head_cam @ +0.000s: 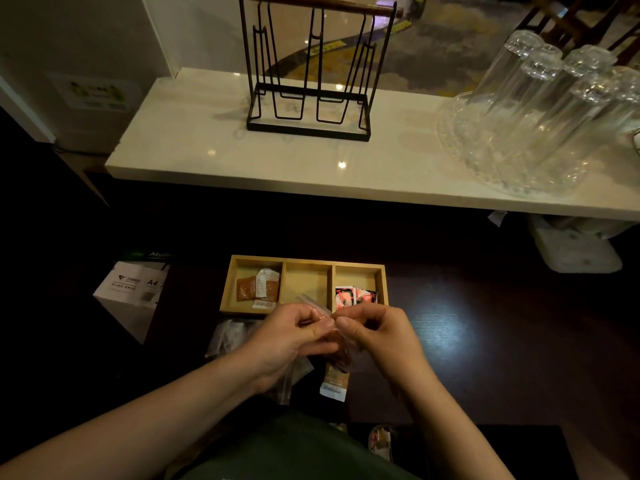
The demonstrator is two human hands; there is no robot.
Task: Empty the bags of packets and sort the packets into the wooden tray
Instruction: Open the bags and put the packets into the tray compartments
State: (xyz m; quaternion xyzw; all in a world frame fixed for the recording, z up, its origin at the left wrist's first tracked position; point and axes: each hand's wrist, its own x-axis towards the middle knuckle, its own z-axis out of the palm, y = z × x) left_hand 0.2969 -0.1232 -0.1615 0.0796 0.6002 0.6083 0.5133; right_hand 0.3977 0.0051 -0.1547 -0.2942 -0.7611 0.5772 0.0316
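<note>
The clear bag (320, 311) is pinched at its mouth by left hand (294, 337) and right hand (377, 332), each grip closed on it; probably best peeled open gently over the wooden tray (225, 289) so packets aren't spilled on the surface.

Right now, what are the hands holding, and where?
Both hands, left and right, pinch the top edge of a clear plastic bag holding brown packets.

A dark, glossy wooden table (485, 341) carries a three-compartment light wooden tray (332, 268) and, just in front of it, a crumpled clear plastic bag (227, 336), while the pale marble shelf (194, 133) beyond bears a black wire rack (308, 128) and a clear glass dish (460, 147) of upturned tumblers.
</note>
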